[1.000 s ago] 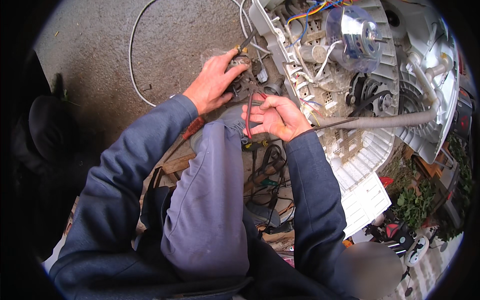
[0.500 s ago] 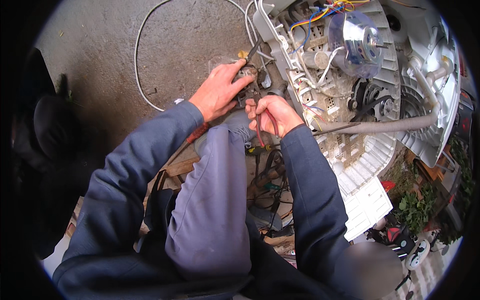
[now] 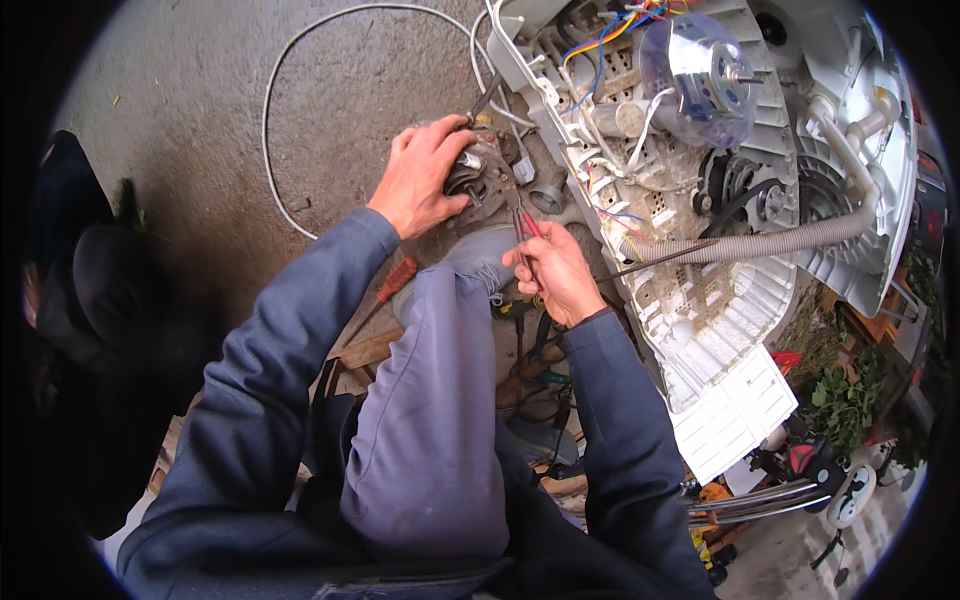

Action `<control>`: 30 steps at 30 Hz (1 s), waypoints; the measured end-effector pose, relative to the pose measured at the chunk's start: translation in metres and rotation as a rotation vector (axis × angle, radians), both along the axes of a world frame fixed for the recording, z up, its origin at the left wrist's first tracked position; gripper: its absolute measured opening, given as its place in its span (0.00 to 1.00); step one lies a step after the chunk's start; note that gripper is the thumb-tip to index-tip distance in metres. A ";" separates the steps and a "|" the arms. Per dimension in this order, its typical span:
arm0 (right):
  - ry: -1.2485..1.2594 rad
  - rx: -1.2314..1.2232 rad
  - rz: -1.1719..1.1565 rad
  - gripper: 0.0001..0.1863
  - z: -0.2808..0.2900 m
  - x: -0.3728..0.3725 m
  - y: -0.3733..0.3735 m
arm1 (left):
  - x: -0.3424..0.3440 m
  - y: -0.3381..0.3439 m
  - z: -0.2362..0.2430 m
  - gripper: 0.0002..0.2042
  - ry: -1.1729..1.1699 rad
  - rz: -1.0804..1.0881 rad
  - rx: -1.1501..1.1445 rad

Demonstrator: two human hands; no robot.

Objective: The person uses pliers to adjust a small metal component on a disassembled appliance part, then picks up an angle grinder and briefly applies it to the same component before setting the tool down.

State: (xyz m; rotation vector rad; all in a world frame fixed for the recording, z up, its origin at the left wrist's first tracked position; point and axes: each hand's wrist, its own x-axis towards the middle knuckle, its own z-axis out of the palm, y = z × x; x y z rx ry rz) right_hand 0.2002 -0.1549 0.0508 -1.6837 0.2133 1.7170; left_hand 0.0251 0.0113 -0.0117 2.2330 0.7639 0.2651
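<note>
My left hand is closed over the far left side of a small, dirty metal mechanism low over the ground, just beyond my shoe. In my right hand is a pair of pliers with red handles. Their jaws point away from me and meet the right side of the mechanism; exactly what they bite on is too small to make out. Part of the mechanism is hidden under my left fingers. My grey-trousered knee rises between my forearms.
A white washing-machine tub with a motor and a ribbed hose lies at right. A grey cable loops over the ground. Left of my shoe is a red-handled screwdriver. A person in dark clothes is at far left.
My right hand has drawn back toward me and now holds the pliers farther down their handles, which sit closer together. My left hand has shifted slightly left, and more of the mechanism shows.
</note>
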 end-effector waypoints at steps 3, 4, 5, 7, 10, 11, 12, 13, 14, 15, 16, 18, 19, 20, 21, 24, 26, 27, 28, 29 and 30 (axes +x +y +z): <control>0.013 0.038 -0.076 0.09 -0.006 -0.007 -0.005 | 0.005 0.005 0.004 0.40 0.117 -0.009 0.168; 0.018 0.046 -0.094 0.08 -0.007 -0.009 -0.005 | 0.005 0.004 0.004 0.40 0.134 0.018 0.225; 0.023 0.044 -0.121 0.08 -0.006 -0.011 -0.005 | 0.005 0.004 0.003 0.40 0.150 0.045 0.282; 0.037 0.047 -0.163 0.08 -0.005 -0.013 -0.002 | 0.004 0.007 -0.005 0.41 0.122 0.030 0.170; -0.094 0.077 -0.076 0.10 -0.009 -0.015 0.000 | 0.005 0.008 -0.007 0.41 0.113 0.014 0.041; -0.113 0.111 -0.023 0.10 -0.010 -0.013 0.000 | 0.006 0.006 -0.005 0.41 0.138 0.018 0.033; -0.131 0.142 0.030 0.11 -0.012 -0.011 -0.001 | 0.006 0.005 -0.004 0.41 0.163 0.022 0.022; -0.149 0.174 0.083 0.11 -0.012 -0.008 -0.001 | 0.007 0.004 -0.003 0.41 0.158 0.022 0.032; -0.107 0.160 0.072 0.12 -0.011 -0.006 -0.001 | 0.008 0.004 -0.002 0.40 0.153 0.023 0.042; -0.063 0.148 0.061 0.12 -0.008 -0.003 0.001 | 0.008 0.003 -0.002 0.40 0.148 0.026 0.052; -0.020 0.135 0.052 0.13 -0.006 -0.002 0.002 | 0.009 0.002 -0.003 0.40 0.148 0.026 0.047; 0.037 0.138 0.045 0.13 -0.007 0.002 -0.001 | 0.009 0.002 -0.003 0.40 0.148 0.027 0.037; 0.065 0.140 0.042 0.13 -0.008 0.003 -0.001 | 0.008 0.002 -0.003 0.40 0.145 0.024 0.043; 0.076 0.139 0.030 0.13 -0.007 0.003 0.000 | 0.007 0.002 -0.004 0.40 0.143 0.021 0.048; 0.086 0.135 0.018 0.13 -0.005 0.002 0.001 | 0.006 0.002 -0.005 0.40 0.139 0.017 0.051; 0.119 0.133 0.011 0.13 -0.004 0.004 0.002 | 0.003 0.002 -0.005 0.40 0.123 0.014 0.061; 0.142 0.127 0.012 0.15 -0.004 0.007 0.001 | 0.003 0.002 -0.004 0.41 0.121 0.010 0.054; 0.152 0.123 0.008 0.17 -0.005 0.007 0.001 | 0.003 0.002 -0.004 0.41 0.120 0.007 0.052; 0.161 0.118 0.004 0.18 -0.005 0.008 0.000 | 0.003 0.002 -0.005 0.40 0.118 0.009 0.055; 0.168 0.117 0.007 0.18 -0.005 0.010 0.000 | 0.003 0.001 -0.007 0.40 0.116 0.011 0.057; 0.176 0.116 0.010 0.18 -0.004 0.010 0.001 | 0.002 0.001 -0.007 0.40 0.116 0.013 0.060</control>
